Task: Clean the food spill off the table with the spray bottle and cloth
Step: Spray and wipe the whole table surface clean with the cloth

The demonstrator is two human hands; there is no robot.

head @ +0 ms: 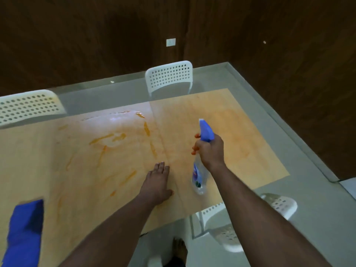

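Orange smears of the food spill [107,139] streak the light wooden table [240,135], mostly left of its middle seam. My right hand [211,150] grips the neck of a clear spray bottle [199,176] with a blue trigger head, held above the table, nozzle pointing away toward the far side. My left hand [158,182] lies flat on the tabletop with fingers spread, just left of the bottle. A blue cloth [25,232] rests on the table at the near left corner of the view, apart from both hands.
White perforated chairs stand around the table: one at the far side [169,78], one at far left [28,106], one at the near right [231,224]. A dark wooden wall rises behind. A bare foot [180,247] shows on the grey floor below.
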